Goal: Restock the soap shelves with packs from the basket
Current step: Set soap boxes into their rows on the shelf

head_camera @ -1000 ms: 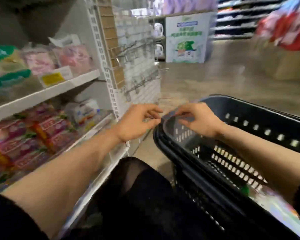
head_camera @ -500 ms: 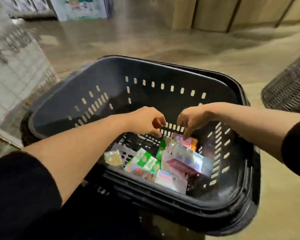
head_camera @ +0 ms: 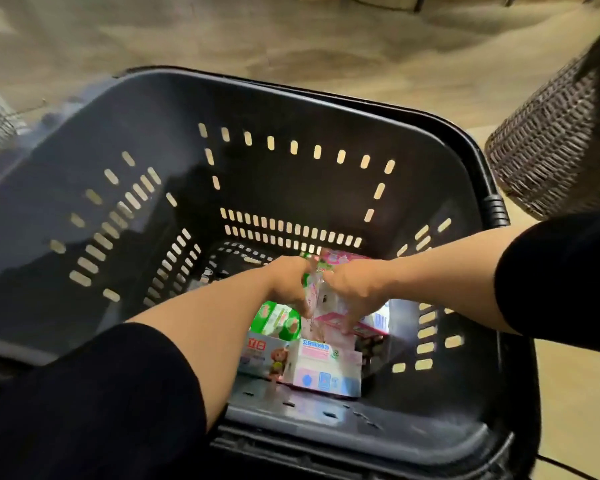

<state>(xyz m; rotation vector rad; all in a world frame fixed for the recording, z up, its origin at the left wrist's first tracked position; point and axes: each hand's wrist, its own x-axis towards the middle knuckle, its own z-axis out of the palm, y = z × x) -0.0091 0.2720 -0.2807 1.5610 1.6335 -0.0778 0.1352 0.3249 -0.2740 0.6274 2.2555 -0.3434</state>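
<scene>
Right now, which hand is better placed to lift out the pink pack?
Probably right. The right hand lies over the pink pack, fingers curled on it; the left hand grips only its near edge.

Soap packs [head_camera: 321, 370] lie in the basket [head_camera: 274, 105] toward its five o'clock corner — a woven basket [head_camera: 548, 147] stands outside at two o'clock.

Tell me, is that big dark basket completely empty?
No, the basket holds several soap packs at its bottom, among them a green pack and a pink-and-white box, with both hands reaching in among them.
</scene>
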